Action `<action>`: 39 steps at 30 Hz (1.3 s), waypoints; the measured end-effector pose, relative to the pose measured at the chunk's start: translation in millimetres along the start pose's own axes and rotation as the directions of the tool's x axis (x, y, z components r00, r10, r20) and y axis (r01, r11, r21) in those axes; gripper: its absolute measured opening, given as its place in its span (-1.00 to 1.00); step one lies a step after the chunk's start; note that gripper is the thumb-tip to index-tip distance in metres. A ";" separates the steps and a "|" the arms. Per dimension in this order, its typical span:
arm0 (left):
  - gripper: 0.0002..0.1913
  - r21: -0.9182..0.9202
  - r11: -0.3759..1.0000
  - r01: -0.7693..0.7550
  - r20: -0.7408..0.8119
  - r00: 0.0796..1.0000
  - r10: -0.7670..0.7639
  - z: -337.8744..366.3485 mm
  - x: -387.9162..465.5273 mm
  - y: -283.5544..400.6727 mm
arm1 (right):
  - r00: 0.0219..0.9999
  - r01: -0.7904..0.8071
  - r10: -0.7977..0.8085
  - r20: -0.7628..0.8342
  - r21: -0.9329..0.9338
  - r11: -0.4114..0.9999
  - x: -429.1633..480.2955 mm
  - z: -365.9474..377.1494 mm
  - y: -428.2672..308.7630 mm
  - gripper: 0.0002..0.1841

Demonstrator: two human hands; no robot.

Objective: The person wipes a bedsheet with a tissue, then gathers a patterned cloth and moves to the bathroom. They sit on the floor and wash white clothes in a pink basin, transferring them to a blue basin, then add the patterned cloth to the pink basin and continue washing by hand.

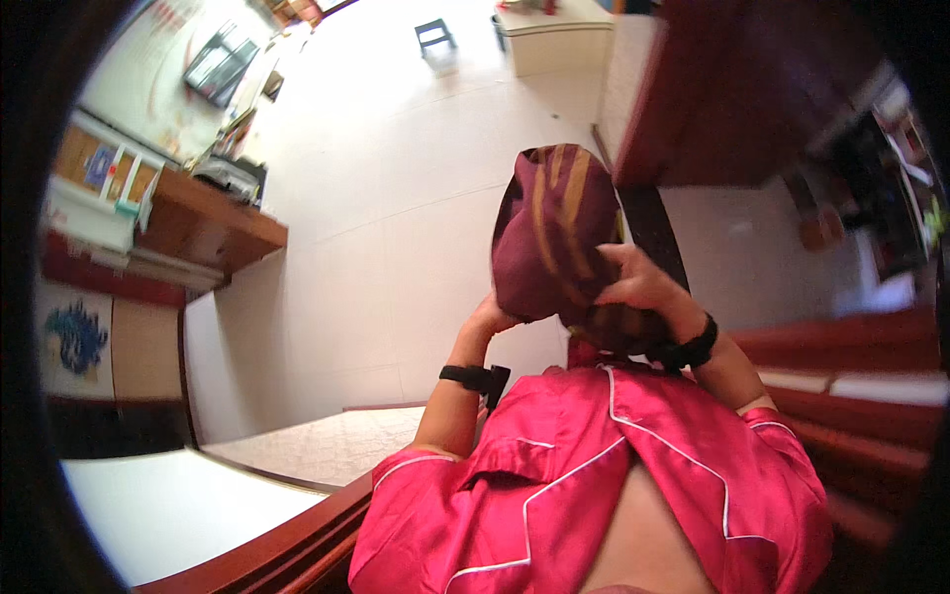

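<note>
A maroon cloth item [553,237] with tan stripes is bunched up in front of my chest, between my two hands. Whether it is a garment or a cover cannot be told. From below, my left hand [496,315] holds its lower left side, and most of those fingers are hidden behind the fabric. My right hand [638,278] grips the right side, thumb and fingers pressed against the striped part. Darker folds [623,327] hang under the right hand towards my lap. Each wrist wears a black band.
Pale floor tiles [371,245] stretch ahead. On the left stands a wooden cabinet [215,223] with items on top. A small dark stool [435,36] and a pale counter [560,48] are far ahead. A dark red wooden door [712,96] is at right. Wooden seating [853,408] lies beside me.
</note>
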State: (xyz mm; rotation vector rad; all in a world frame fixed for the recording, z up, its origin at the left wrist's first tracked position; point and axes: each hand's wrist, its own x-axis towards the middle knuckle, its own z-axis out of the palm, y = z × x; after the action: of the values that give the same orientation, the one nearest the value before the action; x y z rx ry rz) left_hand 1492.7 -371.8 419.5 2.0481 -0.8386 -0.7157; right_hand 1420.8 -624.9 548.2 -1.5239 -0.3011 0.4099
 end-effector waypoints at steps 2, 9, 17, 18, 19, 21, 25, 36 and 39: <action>-0.33 -0.086 0.995 0.053 -0.146 0.987 -0.065 -21.8 1.8 -10.7 | 0.980 0.001 -0.037 0.193 0.185 0.983 60.8 10.7 -2.3 -0.43; -0.36 -0.318 0.920 0.228 -0.577 0.724 -0.378 -137.6 -83.3 -97.9 | 0.773 -0.158 -0.010 0.634 0.207 0.966 268.5 79.4 -25.9 -0.41; -0.39 -0.427 0.887 0.177 -0.826 0.323 -0.463 -236.4 -142.5 -188.2 | 0.812 -0.139 0.156 0.562 -0.072 0.988 429.3 124.4 9.3 -0.42; -0.40 -0.430 0.886 0.176 -0.844 0.270 -0.463 -249.7 -149.8 -194.6 | 0.795 -0.106 0.109 0.597 -0.040 0.994 451.5 129.6 10.0 -0.42; -0.40 -0.438 0.881 0.179 -0.853 0.226 -0.470 -264.2 -159.5 -204.7 | 0.780 -0.105 0.113 0.615 -0.049 0.993 471.0 135.9 13.8 -0.43; -0.41 -0.474 0.847 0.241 -0.842 0.157 -0.516 -300.0 -188.5 -224.1 | 0.734 -0.120 0.184 0.654 -0.142 0.983 524.5 160.2 14.6 -0.44; -0.47 -0.447 0.828 0.339 -0.875 0.027 -0.484 -355.9 -245.0 -263.0 | 0.614 0.111 0.192 0.766 -0.325 0.939 637.2 211.6 18.9 -0.37; -0.52 -0.455 0.663 0.594 -0.847 -0.518 -0.117 -509.2 -389.3 -306.3 | -0.008 0.406 0.021 1.000 -0.016 0.914 930.9 488.7 35.8 0.46; -0.51 -0.544 0.651 0.529 -0.779 -0.607 -0.158 -546.0 -422.7 -318.9 | -0.193 0.174 0.111 0.975 -0.077 0.982 980.1 585.9 37.6 0.48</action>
State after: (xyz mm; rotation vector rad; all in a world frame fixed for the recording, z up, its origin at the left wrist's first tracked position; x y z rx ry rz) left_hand 1722.0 345.7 524.6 2.0687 1.2886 1.1188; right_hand 2039.9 331.9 467.1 -0.9361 -1.7611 1.6465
